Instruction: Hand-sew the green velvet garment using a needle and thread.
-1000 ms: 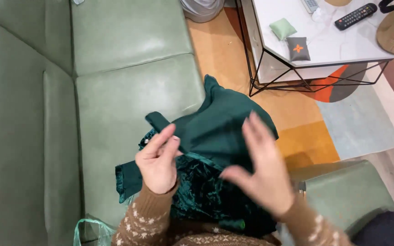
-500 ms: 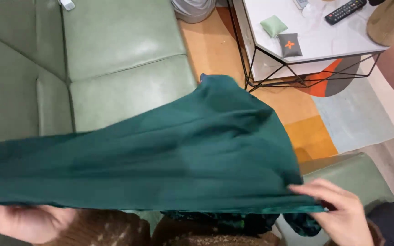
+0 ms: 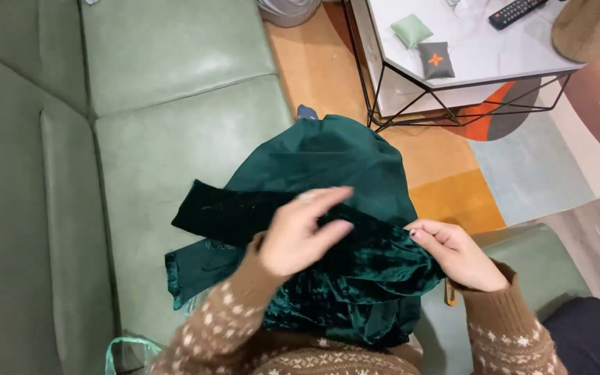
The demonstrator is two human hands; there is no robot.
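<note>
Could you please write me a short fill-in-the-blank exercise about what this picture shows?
1. Both hands, the left hand and the right hand, handle a dark ____ velvet garment.
2. The garment lies over a pale green ____.
3. On the white table, a black ____ lies at the far edge, near two small pouches.
4. The person's sleeves are brown with a ____ snowflake pattern.

Missing words: green; sofa; remote control; white

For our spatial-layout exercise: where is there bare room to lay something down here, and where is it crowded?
Free: the sofa seat cushion left of the green garment, and the white tabletop between the two small pouches and the remote. Crowded: the lap, where both hands grip the garment.
</note>
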